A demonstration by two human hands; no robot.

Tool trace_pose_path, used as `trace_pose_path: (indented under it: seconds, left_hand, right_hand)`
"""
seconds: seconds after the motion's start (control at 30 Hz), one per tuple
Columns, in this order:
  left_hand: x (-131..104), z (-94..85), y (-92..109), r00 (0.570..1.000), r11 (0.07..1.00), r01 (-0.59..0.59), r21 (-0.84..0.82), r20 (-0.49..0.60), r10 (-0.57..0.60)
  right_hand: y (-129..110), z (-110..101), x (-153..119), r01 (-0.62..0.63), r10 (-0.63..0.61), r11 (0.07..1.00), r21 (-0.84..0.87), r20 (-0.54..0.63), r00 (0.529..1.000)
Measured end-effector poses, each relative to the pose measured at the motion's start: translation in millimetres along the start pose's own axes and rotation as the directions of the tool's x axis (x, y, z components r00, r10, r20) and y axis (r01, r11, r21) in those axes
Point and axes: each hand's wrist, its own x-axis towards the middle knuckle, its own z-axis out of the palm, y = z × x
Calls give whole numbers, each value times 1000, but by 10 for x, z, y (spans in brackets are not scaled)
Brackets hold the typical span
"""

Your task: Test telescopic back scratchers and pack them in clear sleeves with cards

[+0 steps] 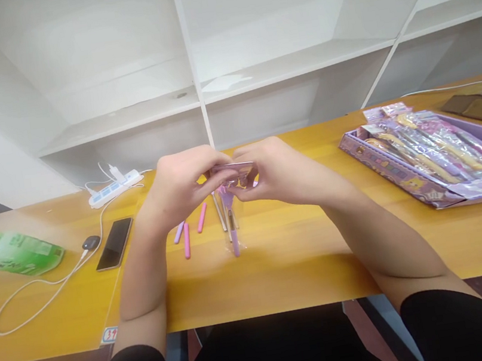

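My left hand and my right hand meet over the table, fingers closed on the top end of a transparent pen packet. A purple pen hangs inside the packet, pointing down toward me. At the top, between my fingertips, a small pinkish card shows its edge. My fingers hide most of the packet's upper part. Behind the pen are thin silvery sticks, partly covered. To the left lie two pink pen-like sticks and a purple one.
On the right stands a purple display box filled with several wrapped pens. At left are a phone, a green bottle, a white cable and a power strip. White shelving rises behind the table.
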Motion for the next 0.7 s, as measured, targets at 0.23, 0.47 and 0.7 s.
trace_pose_path:
  seconds: [0.23, 0.47, 0.7]
  left_hand:
    - [-5, -22, 1, 1000, 999, 16, -28, 3, -16]
    - [-27, -23, -27, 999, 999, 34, 31, -6, -34]
    - [-32, -54, -3, 1000, 996, 30, 79, -6, -29]
  right_hand:
    - [20, -4, 38, 32, -32, 999, -36, 0, 999]
    - [21, -35, 20, 28, -28, 999, -36, -8, 1000]
    - [80, -25, 4, 113, -112, 989, -95, 15, 994]
